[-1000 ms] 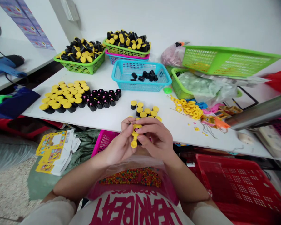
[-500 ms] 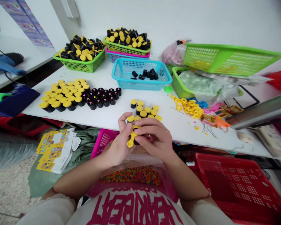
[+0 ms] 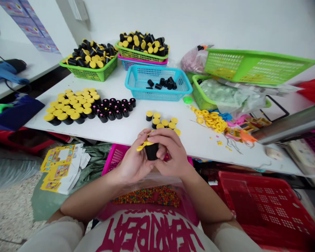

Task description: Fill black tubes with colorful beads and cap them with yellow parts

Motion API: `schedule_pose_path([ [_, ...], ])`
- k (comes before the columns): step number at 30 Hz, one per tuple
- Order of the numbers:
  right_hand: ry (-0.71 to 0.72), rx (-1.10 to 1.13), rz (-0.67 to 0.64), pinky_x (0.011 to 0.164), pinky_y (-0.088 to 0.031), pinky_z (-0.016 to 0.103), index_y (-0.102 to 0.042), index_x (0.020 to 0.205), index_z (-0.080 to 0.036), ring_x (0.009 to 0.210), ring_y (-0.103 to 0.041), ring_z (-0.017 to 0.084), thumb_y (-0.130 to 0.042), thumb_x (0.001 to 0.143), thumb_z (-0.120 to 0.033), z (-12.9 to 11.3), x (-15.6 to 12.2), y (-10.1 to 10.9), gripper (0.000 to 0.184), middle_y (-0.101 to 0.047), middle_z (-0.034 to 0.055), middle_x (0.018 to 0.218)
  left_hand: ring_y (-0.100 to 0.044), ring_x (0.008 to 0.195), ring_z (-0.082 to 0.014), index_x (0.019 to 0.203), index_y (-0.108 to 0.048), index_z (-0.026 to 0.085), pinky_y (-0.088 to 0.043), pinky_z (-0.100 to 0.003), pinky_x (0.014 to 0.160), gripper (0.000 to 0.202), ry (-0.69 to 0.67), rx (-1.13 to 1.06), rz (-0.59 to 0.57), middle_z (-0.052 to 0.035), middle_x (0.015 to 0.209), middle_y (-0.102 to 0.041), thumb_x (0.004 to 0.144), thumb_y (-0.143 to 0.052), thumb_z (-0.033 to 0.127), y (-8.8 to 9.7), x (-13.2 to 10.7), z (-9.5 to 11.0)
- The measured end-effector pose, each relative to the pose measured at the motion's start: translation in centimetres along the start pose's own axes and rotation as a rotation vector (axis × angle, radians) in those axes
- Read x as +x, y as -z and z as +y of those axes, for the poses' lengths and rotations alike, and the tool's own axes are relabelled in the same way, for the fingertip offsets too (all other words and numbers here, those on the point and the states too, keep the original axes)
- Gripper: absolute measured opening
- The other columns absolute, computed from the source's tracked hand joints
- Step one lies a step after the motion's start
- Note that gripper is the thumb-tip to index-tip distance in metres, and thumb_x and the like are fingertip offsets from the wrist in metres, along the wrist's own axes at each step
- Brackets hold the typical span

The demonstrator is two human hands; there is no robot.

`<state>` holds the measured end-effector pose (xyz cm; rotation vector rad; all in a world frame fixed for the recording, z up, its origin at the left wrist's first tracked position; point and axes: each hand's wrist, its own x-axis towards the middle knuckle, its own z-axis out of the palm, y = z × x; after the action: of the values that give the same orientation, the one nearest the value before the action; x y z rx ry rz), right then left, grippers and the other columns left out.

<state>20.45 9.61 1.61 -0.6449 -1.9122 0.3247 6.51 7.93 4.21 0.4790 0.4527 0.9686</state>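
In front of me, the left green basket [image 3: 101,75] is heaped with yellow-lidded black pots lying every way. A second green basket [image 3: 147,57], just as full, sits stacked on others. The blue basket [image 3: 157,95] holds a few black cylinders, and the right-hand green basket [image 3: 202,99] carries clear plastic bags [image 3: 222,92]. Close to my body, a clear-sided bag [image 3: 144,177] contains many small coloured balls [image 3: 152,196].

My left grip [image 3: 135,162] and right grip [image 3: 174,154] are both closed on one black pot [image 3: 151,152], with a yellow ring-and-tab piece [image 3: 146,143] at its top. The tab sticks out toward my left. My right fingers bend over the top while the thumb and lower fingers bear on the pot's side; my left fingers wrap its other side.

The pot is nearly upright, over the near edge of the counter [image 3: 112,131]. My forearms angle inward, and my two hands meet in front of my chest.
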Motion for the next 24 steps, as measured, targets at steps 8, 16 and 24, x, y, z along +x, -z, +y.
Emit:
schedule_pose_path([
  [8, -0.07, 0.104, -0.022, 0.094, -0.054, 0.041, -0.059, 0.119, -0.026, 0.11, -0.061, 0.023, -0.066, 0.078, -0.018, -1.1, 0.0, 0.0, 0.043, -0.061, 0.008, 0.116, -0.053, 0.061, -0.0133, 0.087, -0.047, 0.02, -0.037, -0.015, 0.043, 0.014, 0.026, 0.007, -0.001, -0.0012, 0.065, -0.051, 0.092, -0.044, 0.033, 0.2, -0.1, 0.0],
  [16, -0.262, 0.428, 0.167, 0.091, -0.057, 0.039, -0.065, 0.104, -0.026, 0.107, -0.064, 0.02, -0.072, 0.082, -0.029, -0.8, 0.4, 0.0, 0.023, -0.062, 0.0063, 0.112, -0.047, 0.12, -0.0204, 0.113, -0.051, 0.027, -0.032, -0.039, 0.11, 0.031, -0.47, 0.806, 0.021, -0.005, 0.114, -0.057, 0.086, -0.066, 0.031, 3.1, -0.5, -0.5],
  [24, -0.618, 0.58, -0.092, 0.061, -0.054, 0.022, -0.067, 0.101, -0.017, 0.071, -0.063, 0.01, -0.067, 0.082, -0.045, 0.5, 0.5, -0.3, 0.034, -0.068, 0.0022, 0.084, -0.05, 0.105, -0.0269, 0.112, -0.064, 0.03, -0.023, -0.042, 0.104, 0.032, -0.788, 1.468, 0.084, -0.0038, 0.105, -0.064, 0.081, -0.066, 0.031, 4.1, 0.4, 1.5],
])
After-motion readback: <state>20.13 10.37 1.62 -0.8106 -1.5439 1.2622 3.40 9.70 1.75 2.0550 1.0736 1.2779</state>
